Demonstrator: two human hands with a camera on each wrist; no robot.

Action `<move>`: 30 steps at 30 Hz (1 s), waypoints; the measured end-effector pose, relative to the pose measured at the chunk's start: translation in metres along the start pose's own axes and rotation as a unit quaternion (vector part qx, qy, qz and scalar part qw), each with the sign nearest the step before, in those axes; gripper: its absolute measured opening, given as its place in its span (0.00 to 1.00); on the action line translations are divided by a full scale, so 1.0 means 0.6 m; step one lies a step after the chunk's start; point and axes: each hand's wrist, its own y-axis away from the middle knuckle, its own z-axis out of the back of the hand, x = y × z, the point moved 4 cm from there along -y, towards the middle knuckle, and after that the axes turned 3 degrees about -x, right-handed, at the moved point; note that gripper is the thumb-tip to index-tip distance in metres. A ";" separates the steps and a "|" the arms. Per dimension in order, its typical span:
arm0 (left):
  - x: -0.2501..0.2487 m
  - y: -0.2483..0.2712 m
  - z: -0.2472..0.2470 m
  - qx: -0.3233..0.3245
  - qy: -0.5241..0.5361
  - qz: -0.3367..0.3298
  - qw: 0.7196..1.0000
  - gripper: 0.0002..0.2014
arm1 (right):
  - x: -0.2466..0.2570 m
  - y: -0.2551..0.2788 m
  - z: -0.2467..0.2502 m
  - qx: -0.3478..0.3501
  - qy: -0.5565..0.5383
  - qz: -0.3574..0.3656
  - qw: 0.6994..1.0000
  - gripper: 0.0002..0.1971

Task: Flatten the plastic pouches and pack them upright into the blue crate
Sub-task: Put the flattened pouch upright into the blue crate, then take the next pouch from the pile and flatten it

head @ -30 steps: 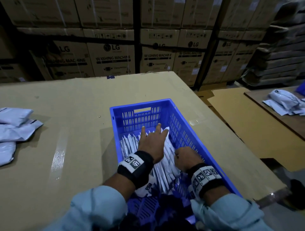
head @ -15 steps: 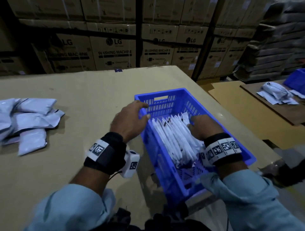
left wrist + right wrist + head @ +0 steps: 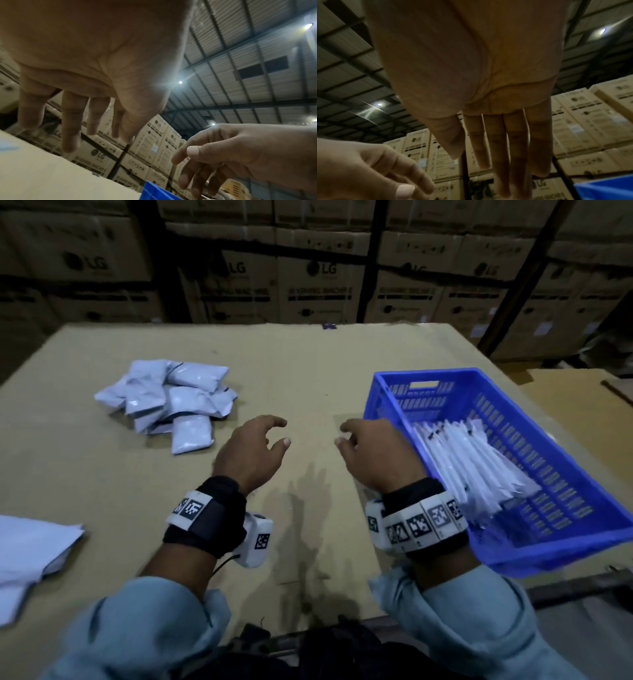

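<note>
The blue crate (image 3: pixel 561 419) stands at the right of the cardboard table, with several flattened white pouches (image 3: pixel 469 467) leaning in a row inside. A heap of puffy grey-white pouches (image 3: pixel 171 402) lies at the far left. Both hands hover over the bare table between heap and crate. My left hand (image 3: pixel 255 450) is empty, its fingers loosely spread (image 3: pixel 72 121). My right hand (image 3: pixel 370 453) is just left of the crate, empty too, with straight fingers (image 3: pixel 508 142).
More white pouches (image 3: pixel 30 556) lie at the near left edge of the cardboard table top (image 3: pixel 308 364). Stacked cardboard boxes (image 3: pixel 318 289) wall off the far side. The crate's near right corner overhangs the table edge.
Both hands have left the crate and moved left over the table. The view has swung left, bringing the heap of pouches closer to centre.
</note>
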 end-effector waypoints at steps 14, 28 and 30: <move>0.281 0.092 0.113 0.006 -0.117 0.206 0.972 0.20 | 0.160 -0.011 -0.254 0.177 -0.012 0.082 0.981 0.18; 0.571 0.065 0.100 0.238 -0.264 0.214 0.910 0.67 | 0.341 -0.137 -0.515 0.244 0.090 0.056 0.964 0.27; 0.576 0.056 0.102 0.232 -0.255 0.229 0.910 0.71 | 0.358 -0.156 -0.549 0.262 0.096 0.034 0.960 0.29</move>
